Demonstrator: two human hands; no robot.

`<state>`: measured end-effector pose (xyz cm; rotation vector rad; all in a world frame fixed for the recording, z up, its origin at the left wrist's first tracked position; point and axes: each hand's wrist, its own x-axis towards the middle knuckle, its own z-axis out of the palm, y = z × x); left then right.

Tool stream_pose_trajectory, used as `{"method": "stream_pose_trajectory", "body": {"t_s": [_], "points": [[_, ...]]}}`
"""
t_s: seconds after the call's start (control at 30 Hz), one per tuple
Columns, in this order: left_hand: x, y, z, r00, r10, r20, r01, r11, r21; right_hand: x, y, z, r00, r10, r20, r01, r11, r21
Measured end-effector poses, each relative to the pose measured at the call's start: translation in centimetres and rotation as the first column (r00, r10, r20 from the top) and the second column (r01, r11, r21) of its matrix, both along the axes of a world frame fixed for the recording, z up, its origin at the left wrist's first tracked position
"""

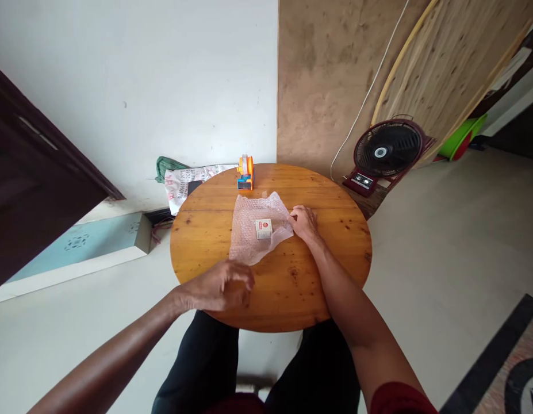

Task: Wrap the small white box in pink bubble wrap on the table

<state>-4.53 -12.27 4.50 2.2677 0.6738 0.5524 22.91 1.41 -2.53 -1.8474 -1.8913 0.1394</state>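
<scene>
A sheet of bubble wrap [249,230] lies spread on the round wooden table [335,241]. A small white box with a red mark [263,228] sits on the sheet near its right side. My right hand [304,222] pinches the sheet's right edge, fingers closed on it. My left hand [221,286] rests at the sheet's near corner with fingers curled; whether it grips the corner is hidden.
An orange and blue tape dispenser [245,172] stands at the table's far edge. Behind the table lie a printed bag [184,185] and green cloth [165,167]. A floor fan [386,150] stands at the right by wooden boards. My knees are under the near edge.
</scene>
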Motion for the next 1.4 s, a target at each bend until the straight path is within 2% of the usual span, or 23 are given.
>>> {"method": "stream_pose_trajectory", "body": {"t_s": [0.07,0.13,0.2,0.23,0.33,0.4,0.47,0.53,0.6,0.7,0.8,0.83,0.9,0.97,1.03,1.1,1.13,1.27,1.4], "points": [[-0.2,1.6,0.2,0.976,0.181,0.118,-0.172,0.981,-0.086,0.0,-0.1,0.0,1.000,0.005,0.004,-0.005,1.000,0.001],[0.3,3.7,0.3,0.869,0.436,0.234,-0.434,0.899,-0.063,0.0,-0.1,0.1,1.000,0.006,0.008,-0.006,1.000,-0.004],[1.2,5.3,0.0,0.812,0.547,0.205,-0.549,0.834,-0.053,0.0,-0.1,0.1,1.000,0.004,0.017,-0.004,1.000,-0.013],[1.8,5.8,-0.3,0.825,0.548,0.141,-0.547,0.836,-0.046,0.0,-0.1,0.1,1.000,0.004,0.022,-0.004,1.000,-0.015],[3.3,5.5,-1.7,0.900,0.435,-0.032,-0.435,0.900,0.010,0.0,0.0,0.2,0.999,0.009,0.039,-0.008,1.000,-0.018],[4.1,4.5,-2.7,0.947,0.320,-0.020,-0.317,0.944,0.091,0.0,0.1,0.3,0.999,0.014,0.048,-0.013,1.000,-0.025],[4.7,3.6,-3.5,0.992,0.126,-0.001,-0.124,0.980,0.154,0.0,0.1,0.4,0.998,0.017,0.056,-0.015,0.999,-0.038],[5.0,3.0,-3.8,1.000,-0.031,-0.001,0.031,0.990,0.137,0.1,0.1,0.5,0.998,0.017,0.065,-0.014,0.999,-0.051],[5.2,2.8,-3.8,0.996,-0.085,-0.002,0.085,0.995,0.047,0.1,0.0,0.6,0.997,0.013,0.083,-0.008,0.998,-0.059],[5.1,3.0,-3.4,1.000,-0.008,0.003,0.009,0.981,-0.194,0.0,-0.2,0.8,0.993,0.004,0.119,0.005,0.997,-0.073],[4.6,3.9,-2.9,0.969,0.237,0.070,-0.196,0.910,-0.366,-0.1,-0.6,1.4,0.990,-0.001,0.142,0.018,0.993,-0.113],[4.4,4.4,-2.7,0.931,0.342,0.126,-0.274,0.884,-0.379,0.0,-0.8,1.6,0.989,-0.004,0.146,0.023,0.992,-0.126],[3.9,6.0,-2.4,0.805,0.533,0.262,-0.423,0.824,-0.377,0.1,-1.2,2.0,0.987,-0.012,0.157,0.034,0.990,-0.136],[3.4,8.2,-2.2,0.689,0.647,0.327,-0.526,0.757,-0.388,0.2,-1.4,2.3,0.986,-0.023,0.167,0.046,0.991,-0.129],[3.1,10.6,-2.1,0.652,0.692,0.311,-0.561,0.716,-0.416,0.3,-1.5,2.5,0.985,-0.035,0.169,0.056,0.991,-0.119],[3.2,12.9,-2.3,0.662,0.698,0.272,-0.536,0.695,-0.479,0.3,-1.5,2.5,0.986,-0.036,0.165,0.056,0.991,-0.121],[3.5,14.0,-2.5,0.685,0.677,0.268,-0.499,0.704,-0.505,0.3,-1.5,2.4,0.986,-0.032,0.166,0.053,0.991,-0.125],[5.0,16.9,-3.2,0.829,0.524,0.193,-0.343,0.751,-0.564,0.2,-1.2,2.0,0.984,-0.023,0.178,0.048,0.989,-0.139],[6.6,18.8,-3.5,0.922,0.359,0.148,-0.210,0.782,-0.587,0.4,-1.0,1.8,0.980,-0.007,0.198,0.031,0.992,-0.119]]}}
